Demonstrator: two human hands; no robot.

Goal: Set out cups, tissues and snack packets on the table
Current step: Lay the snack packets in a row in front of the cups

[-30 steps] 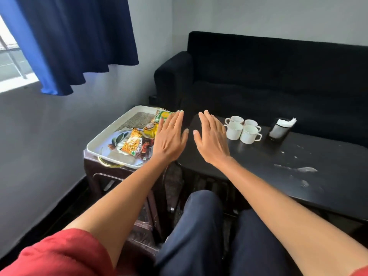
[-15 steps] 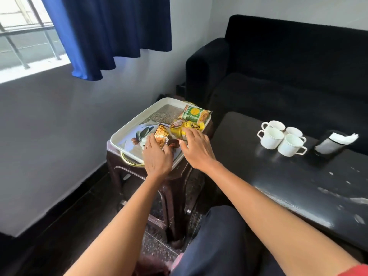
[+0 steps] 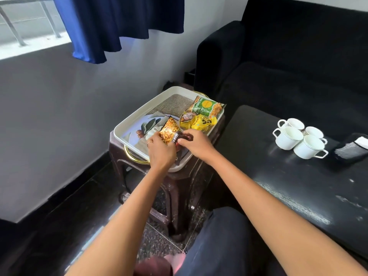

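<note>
An orange-and-dark snack packet [image 3: 170, 131] lies tilted at the near end of a white tray [image 3: 127, 124]. My left hand [image 3: 160, 151] grips its near left side and my right hand [image 3: 196, 144] pinches its dark right end. A yellow packet [image 3: 201, 122] and a green packet [image 3: 207, 106] lie farther back in the tray. Several white cups [image 3: 300, 137] stand grouped on the black table [image 3: 288, 186], with a tissue holder [image 3: 352, 148] just right of them.
The tray rests on a dark brown stool [image 3: 179, 176] left of the table. A black sofa [image 3: 288, 62] runs behind both. A blue curtain [image 3: 119, 22] hangs at the window on the left wall. My knees [image 3: 225, 246] are below, near the table edge.
Both hands came down from open in the air onto the tray and now hold the orange packet, which has lifted and tilted. The view has swung left and down.
</note>
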